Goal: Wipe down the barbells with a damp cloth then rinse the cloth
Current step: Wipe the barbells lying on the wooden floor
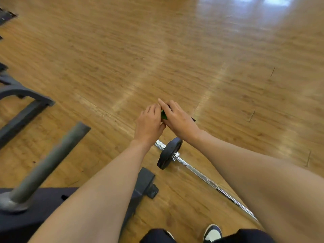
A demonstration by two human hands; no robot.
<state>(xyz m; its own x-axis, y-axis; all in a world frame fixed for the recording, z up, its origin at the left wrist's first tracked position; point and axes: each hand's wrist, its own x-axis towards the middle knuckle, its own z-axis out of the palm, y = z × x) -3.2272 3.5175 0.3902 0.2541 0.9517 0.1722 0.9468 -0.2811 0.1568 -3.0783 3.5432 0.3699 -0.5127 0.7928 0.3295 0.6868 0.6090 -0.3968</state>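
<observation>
First, fold the green cloth (pixel 164 115), gripped by curled left fingers (pixel 152 109) and overlaid by nearly straight right fingers (pixel 168 106), flat before wrapping the barbell (pixel 192 170) below the fingers.

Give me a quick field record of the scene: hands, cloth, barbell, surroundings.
left hand: fingers curled onto the green cloth, gripping it
right hand: laid over the cloth against the left hand, fingers fairly straight; its grip is hidden
cloth: only a sliver shows between the hands
barbell: lies on the wooden floor; one black plate in view; no hand on the visible bar
surroundings: dark rack frame and grey tube at left; shoes at bottom edge
</observation>
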